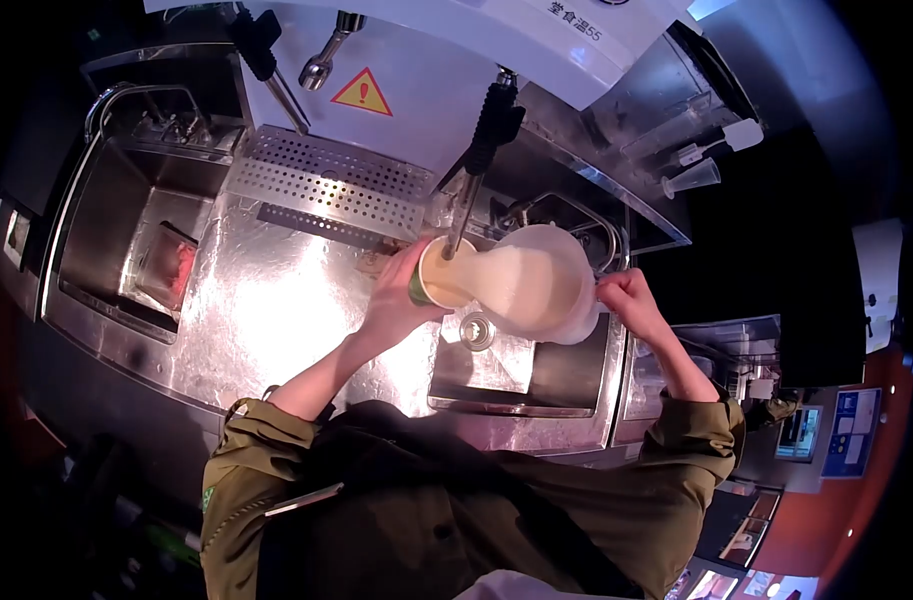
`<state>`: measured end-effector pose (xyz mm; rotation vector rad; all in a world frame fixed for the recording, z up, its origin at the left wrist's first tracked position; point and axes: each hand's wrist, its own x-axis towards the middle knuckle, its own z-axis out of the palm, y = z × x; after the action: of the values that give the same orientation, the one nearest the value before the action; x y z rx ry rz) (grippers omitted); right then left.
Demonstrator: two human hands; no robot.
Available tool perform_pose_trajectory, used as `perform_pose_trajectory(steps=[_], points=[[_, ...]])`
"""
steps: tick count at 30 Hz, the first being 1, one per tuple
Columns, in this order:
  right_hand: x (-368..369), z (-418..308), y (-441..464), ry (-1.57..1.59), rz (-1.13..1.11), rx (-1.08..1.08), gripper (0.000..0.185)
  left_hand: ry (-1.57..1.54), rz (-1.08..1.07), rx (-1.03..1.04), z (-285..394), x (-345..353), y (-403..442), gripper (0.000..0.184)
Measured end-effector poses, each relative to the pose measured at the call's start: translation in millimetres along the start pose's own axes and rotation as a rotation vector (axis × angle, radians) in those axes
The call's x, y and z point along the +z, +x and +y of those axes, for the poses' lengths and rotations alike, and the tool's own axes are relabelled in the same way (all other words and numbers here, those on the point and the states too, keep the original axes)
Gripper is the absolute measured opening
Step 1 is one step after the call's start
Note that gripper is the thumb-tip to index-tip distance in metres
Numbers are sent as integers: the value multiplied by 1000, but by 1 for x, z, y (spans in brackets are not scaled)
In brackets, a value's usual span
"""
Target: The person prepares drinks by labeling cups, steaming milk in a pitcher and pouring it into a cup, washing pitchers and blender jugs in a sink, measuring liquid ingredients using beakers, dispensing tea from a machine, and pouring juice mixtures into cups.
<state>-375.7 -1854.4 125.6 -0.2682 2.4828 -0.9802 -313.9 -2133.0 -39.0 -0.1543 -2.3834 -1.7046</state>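
Observation:
My left hand (388,302) is wrapped round a paper cup (417,291) with a green patch on its side. Light tan liquid shows inside the cup. My right hand (631,303) grips the handle side of a whitish pitcher (581,325), which is tilted toward the cup. Pale, milky liquid runs from the pitcher's lip to the cup's mouth. A metal steam wand (465,200) with a black grip comes down over the cup; whether its tip touches the liquid I cannot tell.
The white machine (426,80) carries a warning sticker and more wands. A perforated drip tray (326,175) lies below it. Steel sinks flank the counter (276,300): a left sink (106,210) and a right sink (566,385). A small round metal fitting (477,331) sits beneath the pitcher.

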Motion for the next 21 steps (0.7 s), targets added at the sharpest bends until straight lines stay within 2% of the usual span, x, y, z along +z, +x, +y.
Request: perform_pose_trajectory(steps=[6,13,18,21], points=[[-7,-14,0,-88,26,1,23,-36,25,-6,-6,5,2,93],[-9,-40,-6,-151,83,-6,24,-128,81,98,-12,14,4,91],[-13,-44,-7,-187,74,-15,23,-179,74,72,-12,16,4,90],[-12,-45,-7,-214,100,-21,23,-167,88,93,-4,11,6,85]])
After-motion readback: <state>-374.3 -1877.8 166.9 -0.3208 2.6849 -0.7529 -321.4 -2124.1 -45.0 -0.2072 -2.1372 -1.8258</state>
